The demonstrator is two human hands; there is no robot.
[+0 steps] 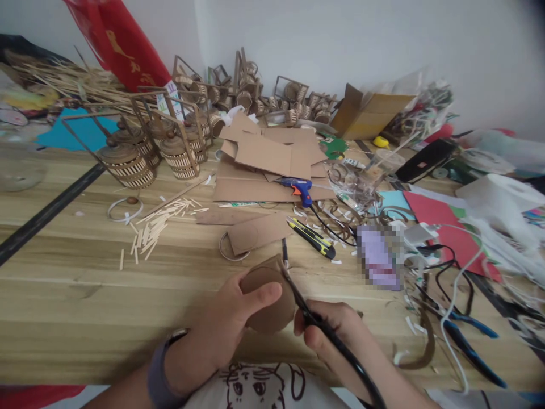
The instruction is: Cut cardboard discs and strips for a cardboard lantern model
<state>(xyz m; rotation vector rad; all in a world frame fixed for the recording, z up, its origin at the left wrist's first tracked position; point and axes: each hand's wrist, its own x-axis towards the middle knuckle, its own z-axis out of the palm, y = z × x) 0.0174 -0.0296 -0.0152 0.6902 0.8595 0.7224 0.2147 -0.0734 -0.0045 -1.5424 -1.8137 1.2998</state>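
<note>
My left hand (232, 309) grips a brown cardboard disc (268, 309), thumb lying across its face. A pencil-like curved line runs near its upper edge, where an uncut corner sticks up. In my right hand (336, 329) are black-handled scissors (300, 301), their blades along the disc's right edge. How far the blades are apart is hard to make out. Just beyond the disc lie a cardboard strip (259, 234) with a ring (225, 245) partly under it, a dark pen-like stick (285, 250) and a yellow-and-black utility knife (313, 237).
A blue glue gun (300, 188) rests by stacked cardboard (264, 153). Small wooden sticks (149, 233) lie at left, before lidded miniature buckets (128, 162). At right are pliers (468, 346), a white cable (453, 307), a blurred purple object (378, 258) and paper rolls (502, 199).
</note>
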